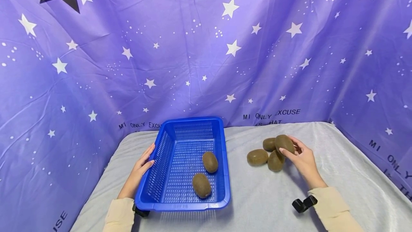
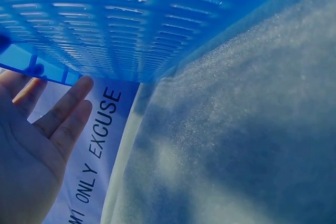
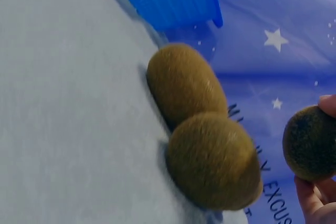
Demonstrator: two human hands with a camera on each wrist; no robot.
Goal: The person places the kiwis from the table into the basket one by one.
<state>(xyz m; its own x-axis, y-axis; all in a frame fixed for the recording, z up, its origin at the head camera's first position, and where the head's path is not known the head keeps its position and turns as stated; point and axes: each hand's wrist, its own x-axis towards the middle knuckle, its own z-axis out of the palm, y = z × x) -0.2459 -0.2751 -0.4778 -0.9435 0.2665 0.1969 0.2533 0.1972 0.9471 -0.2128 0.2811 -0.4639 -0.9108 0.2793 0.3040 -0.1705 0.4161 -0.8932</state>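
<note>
My right hand (image 1: 304, 160) pinches a brown kiwi (image 1: 284, 144) between thumb and fingers, above the other fruit at the right. In the right wrist view this held kiwi (image 3: 311, 142) appears at the right edge, with only parts of the fingers showing. Three more lie close together on the cloth: a left kiwi (image 1: 257, 157), a back kiwi (image 1: 269, 144) and a front kiwi (image 1: 275, 161). My left hand (image 1: 139, 169) rests against the left rim of a blue plastic basket (image 1: 227, 174), its fingers fairly straight along the outer side. Inside are an upper kiwi (image 1: 210, 162) and a lower kiwi (image 1: 201, 185).
A pale grey cloth (image 1: 248, 196) covers the table. Purple star-printed curtains (image 1: 193, 46) hang behind it and on both sides. Each wrist wears a black strap-on device, the right device (image 1: 304, 203) showing more fully.
</note>
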